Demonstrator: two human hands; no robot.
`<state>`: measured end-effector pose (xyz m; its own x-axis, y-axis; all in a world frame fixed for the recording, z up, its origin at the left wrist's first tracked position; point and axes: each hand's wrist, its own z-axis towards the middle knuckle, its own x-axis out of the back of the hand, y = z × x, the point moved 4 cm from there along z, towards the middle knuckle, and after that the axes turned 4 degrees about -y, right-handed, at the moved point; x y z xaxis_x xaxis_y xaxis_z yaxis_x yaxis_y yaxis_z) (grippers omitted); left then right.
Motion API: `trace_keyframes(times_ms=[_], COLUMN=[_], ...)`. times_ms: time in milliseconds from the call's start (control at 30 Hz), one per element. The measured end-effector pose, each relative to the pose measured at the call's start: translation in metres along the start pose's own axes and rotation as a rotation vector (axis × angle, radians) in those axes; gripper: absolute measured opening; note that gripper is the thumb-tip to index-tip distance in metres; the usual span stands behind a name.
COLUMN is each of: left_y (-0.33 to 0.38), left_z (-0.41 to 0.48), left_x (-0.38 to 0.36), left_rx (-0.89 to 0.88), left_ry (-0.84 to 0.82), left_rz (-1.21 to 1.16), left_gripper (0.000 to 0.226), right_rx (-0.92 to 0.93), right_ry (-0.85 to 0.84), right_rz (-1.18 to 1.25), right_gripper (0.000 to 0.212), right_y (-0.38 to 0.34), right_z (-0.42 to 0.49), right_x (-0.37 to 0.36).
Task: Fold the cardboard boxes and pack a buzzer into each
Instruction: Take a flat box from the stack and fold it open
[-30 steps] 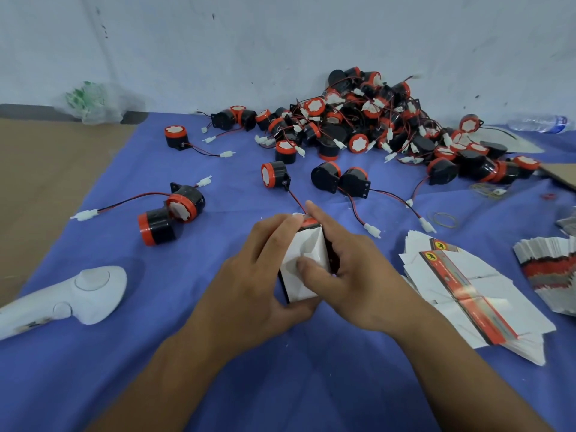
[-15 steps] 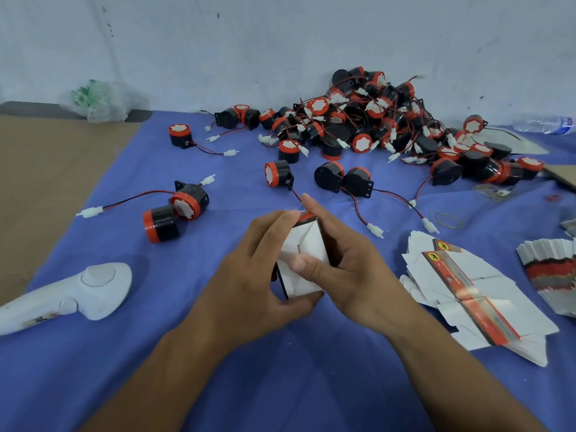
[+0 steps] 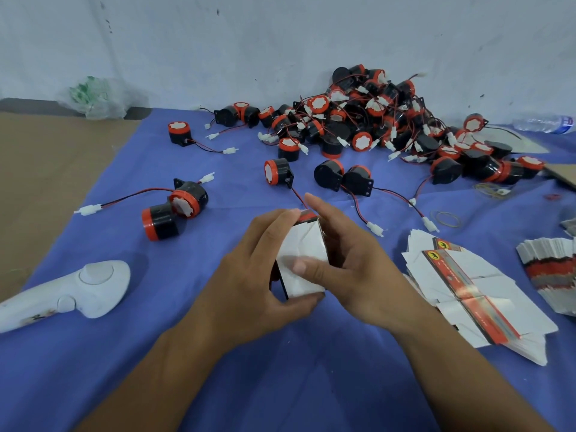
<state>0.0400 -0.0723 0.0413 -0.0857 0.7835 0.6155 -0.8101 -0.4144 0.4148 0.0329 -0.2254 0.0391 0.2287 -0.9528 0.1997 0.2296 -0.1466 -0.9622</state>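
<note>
hands: left hand (image 3: 249,275) and right hand (image 3: 352,269) both grip box (image 3: 300,263) | contents: seemingly a buzzer, unclear

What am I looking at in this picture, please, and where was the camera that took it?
There is no machine here. These are a person's two bare hands, filmed by a camera worn on the head that looks forward and down. The left hand and the right hand hold a small white cardboard box between them, with the right thumb pressing on its white face. I cannot tell what is inside the box. The hands work over a blue cloth. A pile of black-and-red buzzers with thin wires lies by the wall, and a few lie loose nearer the hands. On the right are stacks of flat boxes that are not yet folded. On the left lies a white handheld device.
</note>
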Motion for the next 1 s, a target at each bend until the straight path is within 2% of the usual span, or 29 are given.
trace_keyframes(times_ms=[67, 133, 167, 200, 233, 300, 333, 400, 500, 567, 600, 633, 700, 767, 867, 933, 1000], left_y=[0.0, -0.002, -0.002, -0.002, -0.001, -0.001, -0.004, -0.013, -0.026, -0.03, -0.031, -0.032, -0.037, -0.045, -0.051, -0.05, -0.047], left_z=[-0.001, -0.003, -0.004, -0.006, -0.007, -0.01, -0.01, -0.009, -0.009, -0.012, -0.013, -0.013, -0.015, -0.017, -0.018, -0.015, -0.012], left_x=[-0.003, -0.007, -0.009, -0.012, -0.014, -0.015, -0.013, -0.011, -0.011, -0.013, -0.013, -0.014, -0.013, -0.012, -0.015, -0.017, -0.017], left_rx=[0.007, 0.047, 0.082, 0.121, 0.154, 0.239, 0.309, 0.451, 0.557, 0.609, 0.624, 0.633, 0.677, 0.715, 0.714, 0.678, 0.608], left_ry=[-0.012, -0.03, -0.045, -0.057, -0.057, 0.004, 0.054, 0.109, 0.039, 0.028, 0.039, 0.047, 0.07, 0.084, 0.028, -0.021, -0.032], left_rz=[-0.054, -0.117, -0.167, -0.225, -0.28, -0.374, -0.415, -0.417, -0.277, -0.244, -0.242, -0.237, -0.211, -0.178, -0.122, -0.064, -0.013], left_gripper=[0.085, 0.081, 0.077, 0.072, 0.064, 0.05, 0.046, 0.045, 0.031, 0.02, 0.024, 0.029, 0.033, 0.035, 0.039, 0.038, 0.035], right_rx=[-0.055, -0.082, -0.067, -0.024, 0.063, 0.374, 0.491, 0.605, 0.548, 0.39, 0.317, 0.272, 0.155, -0.033, -0.192, -0.257, -0.302], right_ry=[-0.018, 0.026, 0.084, 0.165, 0.245, 0.277, 0.234, 0.141, -0.057, -0.15, -0.138, -0.056, 0.221, 0.42, 0.569, 0.624, 0.645], right_rz=[0.139, 0.169, 0.085, -0.108, -0.403, -0.931, -1.056, -1.15, -1.155, -1.031, -0.931, -0.817, -0.533, -0.234, 0.193, 0.443, 0.478], right_gripper=[0.082, 0.077, 0.073, 0.066, 0.056, 0.031, 0.022, 0.02, 0.045, 0.041, 0.037, 0.033, 0.03, 0.038, 0.049, 0.047, 0.037], right_y=[0.001, -0.001, -0.002, -0.003, -0.006, -0.012, -0.01, -0.003, 0.009, 0.013, 0.014, 0.013, 0.009, 0.01, 0.022, 0.027, 0.031], right_z=[0.001, 0.001, 0.0, 0.0, 0.001, 0.003, 0.004, 0.007, 0.008, 0.008, 0.007, 0.006, 0.005, 0.005, 0.005, 0.006, 0.006], right_x=[0.001, 0.006, 0.009, 0.014, 0.018, 0.008, -0.001, -0.018, -0.03, -0.028, -0.025, -0.021, -0.01, -0.001, 0.008, 0.013, 0.02])
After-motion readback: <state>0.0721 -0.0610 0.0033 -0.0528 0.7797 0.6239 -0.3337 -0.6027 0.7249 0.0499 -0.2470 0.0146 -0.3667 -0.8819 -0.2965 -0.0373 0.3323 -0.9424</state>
